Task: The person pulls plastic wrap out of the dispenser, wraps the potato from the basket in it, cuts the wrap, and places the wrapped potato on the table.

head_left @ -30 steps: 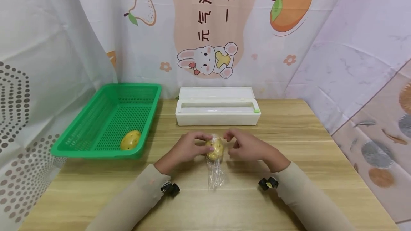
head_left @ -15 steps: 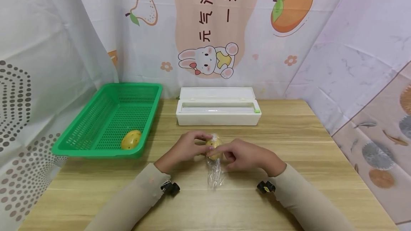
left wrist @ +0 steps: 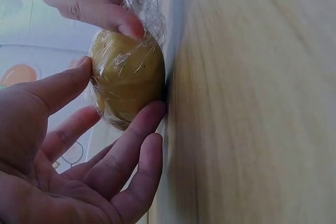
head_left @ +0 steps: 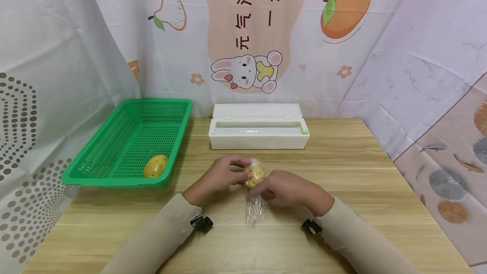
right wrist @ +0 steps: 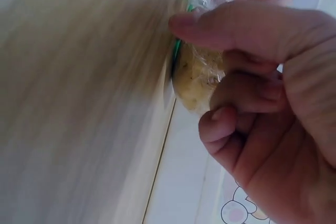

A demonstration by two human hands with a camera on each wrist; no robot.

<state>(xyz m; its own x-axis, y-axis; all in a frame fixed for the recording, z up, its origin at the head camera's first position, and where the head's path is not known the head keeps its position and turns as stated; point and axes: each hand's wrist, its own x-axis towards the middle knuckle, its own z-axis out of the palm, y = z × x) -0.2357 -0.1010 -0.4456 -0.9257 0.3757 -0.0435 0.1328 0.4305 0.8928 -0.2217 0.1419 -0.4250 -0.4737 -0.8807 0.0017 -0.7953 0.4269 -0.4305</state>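
A yellow potato (head_left: 257, 173) covered in clear plastic wrap rests on the table (head_left: 243, 248). My left hand (head_left: 228, 175) holds it from the left, thumb and fingers spread around its sides. Toward me trails a crumpled tail of plastic wrap (head_left: 255, 212). At the near end of the potato, my right hand (head_left: 287, 190) has its fingers curled, with the wrap gathered at its thumb and finger. In the left wrist view, a fingertip of that hand touches the wrapped potato (left wrist: 127, 74) where the tail begins. The right wrist view partly hides the potato (right wrist: 191, 80) behind the fingers.
A green plastic basket (head_left: 176, 138) stands at the left with another potato (head_left: 155, 166) inside. Behind the hands sits a white wrap dispenser (head_left: 258, 141), its lid up and a roll inside. Printed cloth (head_left: 171, 62) hangs along the back and sides.
My right hand has come in from the right, touched the potato and moved down toward me to the base of the wrap tail. The left hand has kept its hold.
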